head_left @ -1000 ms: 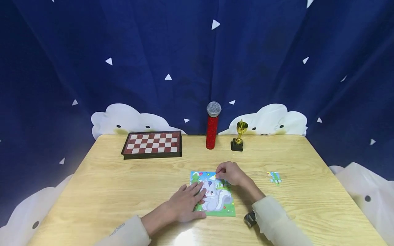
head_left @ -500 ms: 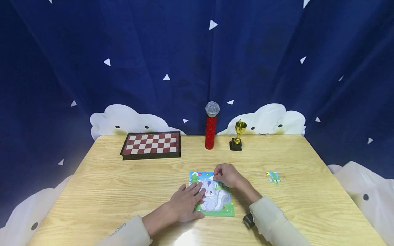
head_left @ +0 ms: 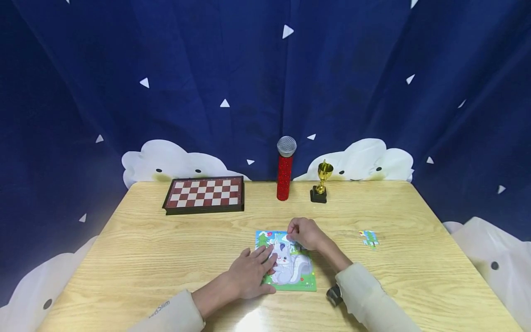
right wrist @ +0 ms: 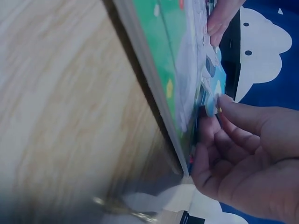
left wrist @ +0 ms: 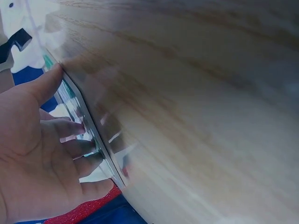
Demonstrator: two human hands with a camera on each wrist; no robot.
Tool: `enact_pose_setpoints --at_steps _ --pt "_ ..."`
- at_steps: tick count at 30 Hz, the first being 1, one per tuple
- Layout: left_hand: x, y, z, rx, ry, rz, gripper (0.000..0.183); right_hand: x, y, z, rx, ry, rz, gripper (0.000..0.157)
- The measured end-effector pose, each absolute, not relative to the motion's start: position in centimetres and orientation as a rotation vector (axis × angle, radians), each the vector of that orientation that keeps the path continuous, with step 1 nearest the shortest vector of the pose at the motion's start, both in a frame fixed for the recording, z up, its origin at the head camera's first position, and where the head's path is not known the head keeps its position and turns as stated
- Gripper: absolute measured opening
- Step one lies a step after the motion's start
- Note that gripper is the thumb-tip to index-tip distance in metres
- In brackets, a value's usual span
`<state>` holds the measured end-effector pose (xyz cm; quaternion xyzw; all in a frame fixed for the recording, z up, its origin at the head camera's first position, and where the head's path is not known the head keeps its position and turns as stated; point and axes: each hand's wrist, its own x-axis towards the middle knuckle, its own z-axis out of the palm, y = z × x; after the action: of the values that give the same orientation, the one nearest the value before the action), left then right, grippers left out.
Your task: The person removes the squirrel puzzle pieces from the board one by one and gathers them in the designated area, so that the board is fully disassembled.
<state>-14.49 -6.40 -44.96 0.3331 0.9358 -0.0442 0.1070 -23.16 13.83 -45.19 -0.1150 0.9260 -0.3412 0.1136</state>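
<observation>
A jigsaw puzzle [head_left: 298, 279] with a grey-and-white squirrel on green grass lies on the wooden table. Across its left side rests my left hand [head_left: 249, 275], palm down with fingers spread, covering part of the picture. My right hand [head_left: 308, 234] is over the puzzle's upper right, thumb and fingers curled together. In the right wrist view it pinches a light-blue puzzle piece [right wrist: 217, 84], tilted up from the picture, by its edge. The left wrist view shows the left fingers [left wrist: 86, 147] reaching over the board's edge.
A few joined puzzle pieces [head_left: 369, 238] lie to the right. Along the back stand a checkered chessboard box [head_left: 205, 196], a red microphone [head_left: 284, 177] and a gold trophy cup [head_left: 321, 180]. A blue curtain [head_left: 249, 55] hangs behind the table.
The piece at the puzzle's top, under the right fingers, has tilted up and its edge shows more. Both hands otherwise stay almost in place.
</observation>
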Motion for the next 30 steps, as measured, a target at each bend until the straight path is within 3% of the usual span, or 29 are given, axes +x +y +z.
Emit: enact_pose_setpoints --at_steps 15,30 --pt "-14.5 -6.3 -44.6 0.989 2.751 -0.135 0.078 -23.8 15.8 -44.7 -0.398 2.671 -1.099 0.005" --pt "-14.3 -6.6 -45.0 0.967 2.739 -0.04 0.074 -23.9 23.0 -43.9 -0.343 2.63 -1.171 0.006"
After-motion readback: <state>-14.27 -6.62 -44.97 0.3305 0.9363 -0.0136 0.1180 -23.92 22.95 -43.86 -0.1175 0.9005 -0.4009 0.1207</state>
